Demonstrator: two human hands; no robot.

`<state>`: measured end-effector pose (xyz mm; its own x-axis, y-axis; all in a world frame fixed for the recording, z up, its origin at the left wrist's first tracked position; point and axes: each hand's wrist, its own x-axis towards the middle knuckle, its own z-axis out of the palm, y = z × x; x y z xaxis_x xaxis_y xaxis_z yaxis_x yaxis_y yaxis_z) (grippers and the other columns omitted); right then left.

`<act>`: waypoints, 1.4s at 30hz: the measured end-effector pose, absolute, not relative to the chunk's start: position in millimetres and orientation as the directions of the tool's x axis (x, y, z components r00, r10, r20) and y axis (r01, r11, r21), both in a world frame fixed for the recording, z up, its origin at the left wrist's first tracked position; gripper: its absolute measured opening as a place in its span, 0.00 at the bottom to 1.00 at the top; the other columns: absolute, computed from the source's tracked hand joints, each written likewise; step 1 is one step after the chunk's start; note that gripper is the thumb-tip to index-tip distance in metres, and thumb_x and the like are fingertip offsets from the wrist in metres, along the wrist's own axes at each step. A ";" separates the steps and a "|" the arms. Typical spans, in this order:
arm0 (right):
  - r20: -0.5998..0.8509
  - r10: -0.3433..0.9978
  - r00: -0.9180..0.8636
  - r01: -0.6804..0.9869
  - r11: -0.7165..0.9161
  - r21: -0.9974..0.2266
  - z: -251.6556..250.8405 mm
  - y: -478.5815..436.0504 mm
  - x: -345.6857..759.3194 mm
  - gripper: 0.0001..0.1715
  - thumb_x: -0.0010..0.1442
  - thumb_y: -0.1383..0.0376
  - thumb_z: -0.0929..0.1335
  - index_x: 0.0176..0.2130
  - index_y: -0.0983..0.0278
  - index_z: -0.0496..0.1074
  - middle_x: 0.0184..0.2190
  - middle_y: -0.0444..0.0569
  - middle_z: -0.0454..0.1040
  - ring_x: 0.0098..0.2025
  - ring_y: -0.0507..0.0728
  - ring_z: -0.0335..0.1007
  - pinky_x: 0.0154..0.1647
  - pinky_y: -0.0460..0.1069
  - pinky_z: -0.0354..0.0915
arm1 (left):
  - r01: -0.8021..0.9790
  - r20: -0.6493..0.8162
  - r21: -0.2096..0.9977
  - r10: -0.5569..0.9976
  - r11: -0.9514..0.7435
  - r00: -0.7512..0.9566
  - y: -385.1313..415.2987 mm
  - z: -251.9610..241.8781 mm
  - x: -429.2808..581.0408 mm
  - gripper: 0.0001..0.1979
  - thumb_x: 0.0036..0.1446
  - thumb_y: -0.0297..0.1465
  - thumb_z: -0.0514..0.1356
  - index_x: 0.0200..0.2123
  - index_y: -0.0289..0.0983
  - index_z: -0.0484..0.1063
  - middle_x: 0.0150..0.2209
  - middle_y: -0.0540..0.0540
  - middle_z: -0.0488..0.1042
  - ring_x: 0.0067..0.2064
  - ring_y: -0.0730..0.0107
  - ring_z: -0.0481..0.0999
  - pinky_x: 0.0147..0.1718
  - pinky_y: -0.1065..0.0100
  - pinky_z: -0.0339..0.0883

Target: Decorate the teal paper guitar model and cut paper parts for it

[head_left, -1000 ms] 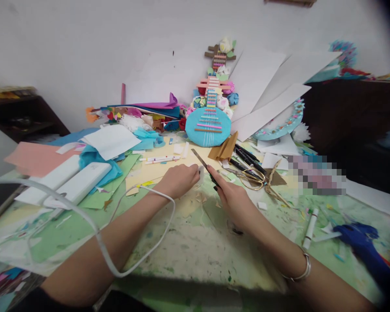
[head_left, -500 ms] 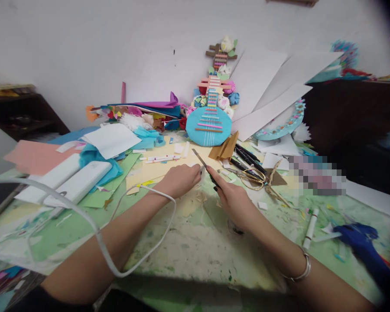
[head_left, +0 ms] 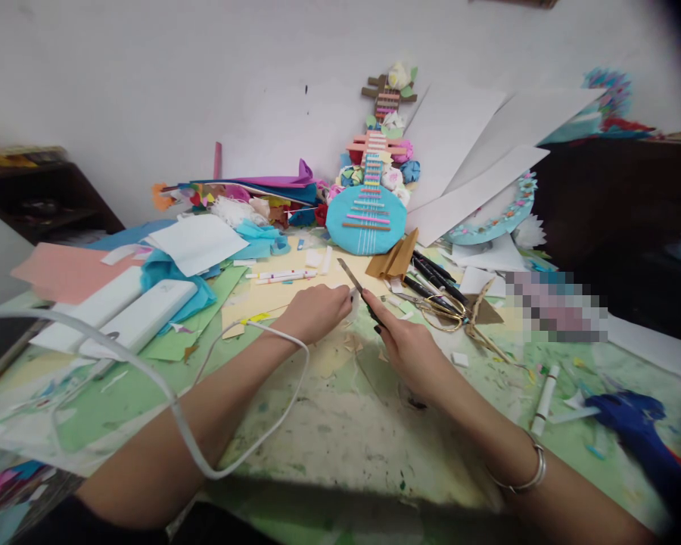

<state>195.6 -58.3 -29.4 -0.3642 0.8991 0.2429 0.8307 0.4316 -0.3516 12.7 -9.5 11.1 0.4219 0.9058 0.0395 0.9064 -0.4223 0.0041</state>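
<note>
My right hand (head_left: 409, 350) is closed round a craft knife (head_left: 349, 274), index finger laid along it. The long bare blade slants up and to the left over the cream paper. Close by on the left, my left hand (head_left: 319, 312) is closed, thumb and fingertips pinching a small white piece (head_left: 353, 294) beside the blade. Most of that piece is hidden, so its kind is unclear. Small pale scraps (head_left: 352, 344) lie on the table just below the hands. A white cable (head_left: 288, 412) loops over my left forearm.
A turquoise paper lute (head_left: 366, 219) leans against the wall ahead. Right of my hands lie gold-handled scissors (head_left: 443, 322), black pens (head_left: 431, 274) and folded brown paper (head_left: 394, 259). A blue glue gun (head_left: 629, 416) lies at the right. Paper sheets (head_left: 198, 241) and a white power bank (head_left: 147, 314) are left.
The whole view has shifted very slightly. Both hands keep nearly the same pose, the craft knife still in the right and the white piece in the left.
</note>
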 end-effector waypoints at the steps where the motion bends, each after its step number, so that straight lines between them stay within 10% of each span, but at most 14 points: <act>1: 0.241 0.899 -0.365 0.832 0.431 -0.349 -29.8 -58.3 195.6 0.39 0.62 0.73 0.56 0.67 0.51 0.40 0.34 0.51 0.75 0.35 0.58 0.71 0.35 0.51 0.63 | 0.905 0.041 0.010 0.904 -0.425 0.425 -9.1 11.0 12.4 0.18 0.63 0.36 0.41 0.40 0.36 0.68 0.34 0.39 0.75 0.36 0.57 0.75 0.32 0.64 0.62; 42: 0.221 0.906 -0.361 0.871 0.412 -0.269 -30.0 -60.2 198.7 0.42 0.60 0.74 0.57 0.67 0.50 0.39 0.26 0.46 0.70 0.26 0.54 0.66 0.29 0.47 0.57 | 0.866 0.078 -0.045 0.862 -0.498 0.500 -3.7 9.1 9.4 0.18 0.63 0.36 0.42 0.38 0.35 0.69 0.30 0.40 0.75 0.31 0.58 0.75 0.28 0.65 0.59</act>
<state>198.7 -60.2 -30.0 -0.3607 0.9061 0.2211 0.8706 0.4121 -0.2688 9.4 -3.7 9.1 0.5001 0.8624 0.0784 0.8660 -0.4981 -0.0445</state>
